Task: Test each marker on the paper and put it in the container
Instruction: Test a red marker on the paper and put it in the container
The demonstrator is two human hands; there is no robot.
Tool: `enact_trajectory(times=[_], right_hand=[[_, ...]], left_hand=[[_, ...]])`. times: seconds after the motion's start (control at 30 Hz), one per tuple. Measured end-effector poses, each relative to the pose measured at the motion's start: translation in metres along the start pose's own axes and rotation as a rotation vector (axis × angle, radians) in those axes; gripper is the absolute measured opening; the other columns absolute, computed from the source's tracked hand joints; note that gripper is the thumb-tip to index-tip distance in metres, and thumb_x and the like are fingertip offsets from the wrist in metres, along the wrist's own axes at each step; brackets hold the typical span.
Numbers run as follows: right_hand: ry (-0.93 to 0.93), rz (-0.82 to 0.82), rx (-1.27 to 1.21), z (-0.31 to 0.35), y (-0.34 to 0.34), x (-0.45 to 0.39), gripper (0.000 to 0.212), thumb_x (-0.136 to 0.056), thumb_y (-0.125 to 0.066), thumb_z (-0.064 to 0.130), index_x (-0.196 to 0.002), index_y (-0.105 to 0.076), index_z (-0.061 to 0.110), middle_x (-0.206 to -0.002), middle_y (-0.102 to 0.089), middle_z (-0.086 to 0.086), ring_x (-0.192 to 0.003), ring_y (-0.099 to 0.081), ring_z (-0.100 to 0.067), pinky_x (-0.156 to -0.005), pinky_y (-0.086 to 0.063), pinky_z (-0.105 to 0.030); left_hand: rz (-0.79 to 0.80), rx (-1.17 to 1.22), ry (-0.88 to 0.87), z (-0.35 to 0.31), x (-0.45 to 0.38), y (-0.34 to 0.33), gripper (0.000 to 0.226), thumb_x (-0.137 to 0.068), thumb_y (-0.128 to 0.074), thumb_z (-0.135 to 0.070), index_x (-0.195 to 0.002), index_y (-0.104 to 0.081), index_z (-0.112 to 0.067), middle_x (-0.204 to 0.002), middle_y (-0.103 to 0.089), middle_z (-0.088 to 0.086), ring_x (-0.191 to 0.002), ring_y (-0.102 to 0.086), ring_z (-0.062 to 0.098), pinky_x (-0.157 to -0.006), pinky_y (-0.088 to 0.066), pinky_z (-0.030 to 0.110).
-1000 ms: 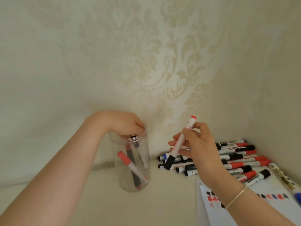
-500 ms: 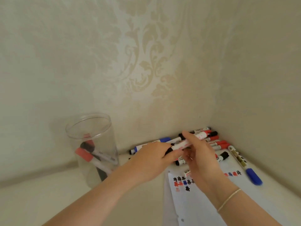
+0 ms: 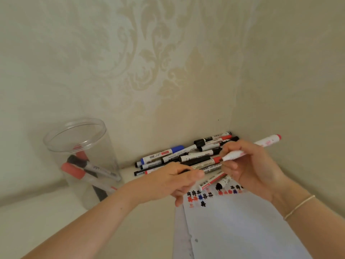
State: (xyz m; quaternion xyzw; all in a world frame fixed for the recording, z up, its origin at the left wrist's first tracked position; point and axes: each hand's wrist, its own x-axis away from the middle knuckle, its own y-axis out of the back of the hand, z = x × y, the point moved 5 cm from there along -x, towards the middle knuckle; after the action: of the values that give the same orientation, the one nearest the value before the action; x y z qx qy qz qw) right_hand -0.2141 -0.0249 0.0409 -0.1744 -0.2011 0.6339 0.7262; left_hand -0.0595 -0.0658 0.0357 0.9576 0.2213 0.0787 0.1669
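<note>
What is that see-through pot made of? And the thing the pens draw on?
The pot looks like clear, glossy plastic, though glass is possible: the markers inside show through its wall. The sheet looks like thin, matte white paper, since ink marks sit on it and its edge has punched holes.

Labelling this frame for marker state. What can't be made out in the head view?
- Black cap: mostly hidden inside the left hand.
- Tip of the marker in the right hand: too small and blurred to tell its ink colour.
- Pile of markers: the near ones are covered by both hands, so no count.
- Paper: cut off by the bottom edge.
- Container: markers inside overlap; count unclear.
</note>
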Motion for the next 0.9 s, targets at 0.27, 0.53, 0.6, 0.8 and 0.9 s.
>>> enact_trajectory(times=[0.27, 0.53, 0.6, 0.8, 0.9], right_hand=[[0.005, -0.251, 0.45, -0.043, 0.026, -0.002, 0.021, -0.082, -0.059, -0.004, -0.068, -0.048, 0.006, -0.058, -0.056, -0.014, -0.042, -0.045, -0.018, -0.041, -0.038, -0.025], [0.176, -0.522, 0.765, -0.062, 0.03, 0.006, 0.017, -0.073, -0.059, 0.002, -0.061, -0.048, 0.005, -0.055, -0.041, -0.01, -0.047, -0.034, -0.015, -0.038, -0.03, -0.019], [0.178, -0.542, 0.776, -0.062, 0.03, 0.007, 0.015, -0.074, -0.06, 0.002, -0.063, -0.049, 0.001, -0.054, -0.042, -0.01, -0.04, -0.035, -0.013, -0.036, -0.031, -0.017], [0.185, -0.552, 0.82, -0.063, 0.029, 0.006, 0.021, -0.074, -0.061, 0.002, -0.059, -0.046, 0.002, -0.045, -0.044, -0.006, -0.032, -0.038, -0.012, -0.035, -0.034, -0.018], [0.241, -0.554, 0.875, -0.062, 0.026, 0.005, 0.021, -0.074, -0.06, 0.002, -0.064, -0.044, -0.006, -0.048, -0.041, -0.005, -0.04, -0.034, -0.01, -0.037, -0.031, -0.017]], left_hand=[[-0.147, -0.537, 0.061, 0.035, -0.008, -0.008, 0.044, -0.066, -0.079, -0.053, -0.082, -0.048, -0.026, -0.067, -0.052, -0.025, -0.058, -0.042, -0.001, -0.052, -0.034, 0.016], [-0.154, -0.645, 0.033, 0.051, -0.009, -0.019, 0.059, -0.055, -0.078, -0.066, -0.085, -0.039, -0.034, -0.079, -0.053, -0.016, -0.073, -0.05, 0.002, -0.063, -0.043, 0.019], [-0.155, -0.64, 0.032, 0.052, -0.01, -0.019, 0.061, -0.054, -0.078, -0.066, -0.087, -0.039, -0.034, -0.081, -0.053, -0.015, -0.074, -0.05, 0.004, -0.065, -0.045, 0.022], [-0.144, -0.647, 0.022, 0.054, -0.012, -0.019, 0.062, -0.053, -0.076, -0.069, -0.088, -0.04, -0.032, -0.082, -0.054, -0.012, -0.077, -0.048, 0.007, -0.066, -0.042, 0.025], [-0.145, -0.652, 0.025, 0.055, -0.012, -0.019, 0.066, -0.052, -0.075, -0.07, -0.09, -0.043, -0.028, -0.083, -0.055, -0.01, -0.075, -0.05, 0.009, -0.067, -0.043, 0.028]])
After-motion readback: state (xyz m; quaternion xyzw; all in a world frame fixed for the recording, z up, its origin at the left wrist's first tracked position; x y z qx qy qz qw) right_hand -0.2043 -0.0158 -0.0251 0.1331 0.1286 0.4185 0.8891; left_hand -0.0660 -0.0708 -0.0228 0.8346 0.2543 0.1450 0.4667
